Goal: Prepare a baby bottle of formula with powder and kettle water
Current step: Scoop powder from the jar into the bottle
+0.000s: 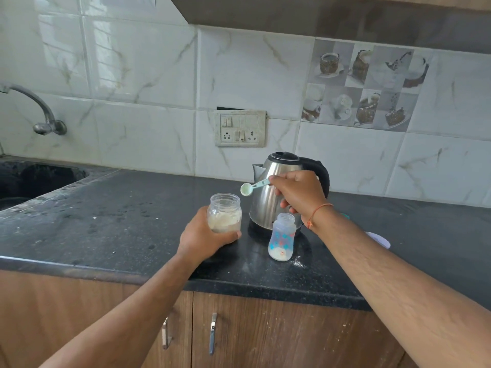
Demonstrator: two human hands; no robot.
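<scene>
Right hand point(297, 191) pinches the scoop point(254, 185) – handle near-level, bowl pointing left – left hand point(204, 235) wraps the powder jar point(224, 213)

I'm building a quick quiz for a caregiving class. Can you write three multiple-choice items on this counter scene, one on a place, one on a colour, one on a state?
1. Where does the baby bottle stand?
A. In the sink
B. On the counter, in front of the kettle
C. In the left hand

2. What colour is the scoop in the right hand?
A. Pale green
B. Red
C. Black

3. What state is the powder jar in?
A. Lidded
B. Lying on its side
C. Open, upright, held by the left hand

Answers: 1 B, its base rests on the dark counter by the kettle's foot. 2 A, bowl and handle look mint. 3 C, its mouth shows no lid and fingers wrap it.
</scene>
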